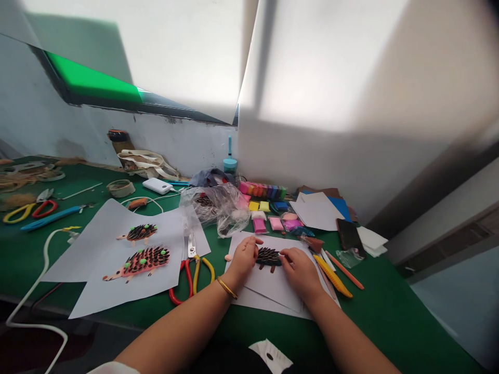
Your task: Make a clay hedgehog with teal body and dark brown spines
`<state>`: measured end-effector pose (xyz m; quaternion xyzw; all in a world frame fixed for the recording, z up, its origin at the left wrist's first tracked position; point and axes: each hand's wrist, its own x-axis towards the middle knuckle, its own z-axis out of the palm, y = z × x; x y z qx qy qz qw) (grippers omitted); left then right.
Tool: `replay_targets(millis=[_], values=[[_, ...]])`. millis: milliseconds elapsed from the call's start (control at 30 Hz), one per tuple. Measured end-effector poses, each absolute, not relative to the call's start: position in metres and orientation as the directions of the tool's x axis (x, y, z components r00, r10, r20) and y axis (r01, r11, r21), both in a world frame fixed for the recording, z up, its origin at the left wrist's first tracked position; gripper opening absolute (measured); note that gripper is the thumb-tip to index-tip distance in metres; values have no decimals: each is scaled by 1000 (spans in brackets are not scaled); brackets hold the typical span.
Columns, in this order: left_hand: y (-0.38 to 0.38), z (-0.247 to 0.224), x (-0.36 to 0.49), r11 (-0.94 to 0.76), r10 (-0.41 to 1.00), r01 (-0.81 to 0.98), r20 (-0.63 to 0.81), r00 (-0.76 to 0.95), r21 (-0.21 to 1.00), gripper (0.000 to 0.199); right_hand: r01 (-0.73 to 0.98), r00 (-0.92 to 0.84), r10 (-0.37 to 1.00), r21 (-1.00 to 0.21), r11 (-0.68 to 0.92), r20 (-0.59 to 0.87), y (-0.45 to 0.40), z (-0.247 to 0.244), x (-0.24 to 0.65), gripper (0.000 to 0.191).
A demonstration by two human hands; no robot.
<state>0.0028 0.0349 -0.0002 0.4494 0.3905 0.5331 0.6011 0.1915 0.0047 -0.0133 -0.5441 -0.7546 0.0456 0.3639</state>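
A dark spiky hedgehog figure (268, 257) with short brown legs lies on white paper (268, 286) in front of me. My left hand (245, 259) rests at the figure's left end, its fingers bent together; what they hold, if anything, is hidden. At the right end, my right hand (300, 271) touches the figure's edge with curled fingertips, and nothing can be made out between them. Two finished-looking hedgehogs, a smaller one (142, 232) and a larger pink one (146, 261), both with green dots, lie on white sheets to the left.
Red-and-yellow scissors (192, 270) lie left of my left hand. Colored clay packets (259, 224) and a clear plastic bag (218, 205) sit behind the paper. A yellow cutter (333, 275), an orange tool (345, 270) and a dark phone-like object (350, 238) are at right.
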Motion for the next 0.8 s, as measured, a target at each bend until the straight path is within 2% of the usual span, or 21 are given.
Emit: replay_targets(millis=[67,133,233,367,533,633,800], values=[[31,3,4,100,978,-403,-16,208,909,54,773,-150,797,-433,463,585,1,-10,190,17],[27,5,6,182,944,-441,-31,328,879,66,747,-186,736,-393,536,651,-3,-5,185,18],[20,8,8,224,877,-352,-30,479,909,81,710,-259,675,-338,618,691,-10,2,176,18],[11,12,6,-4,848,-75,43,528,997,83,671,-291,666,-350,654,687,-13,5,167,18],[10,13,1,-259,852,87,185,490,962,70,610,-312,715,-445,656,626,-13,4,166,10],[14,8,0,-317,837,125,216,503,940,66,604,-300,751,-492,627,588,-11,3,168,14],[14,3,2,-337,840,135,233,490,932,72,584,-287,796,-561,586,533,-9,2,171,13]])
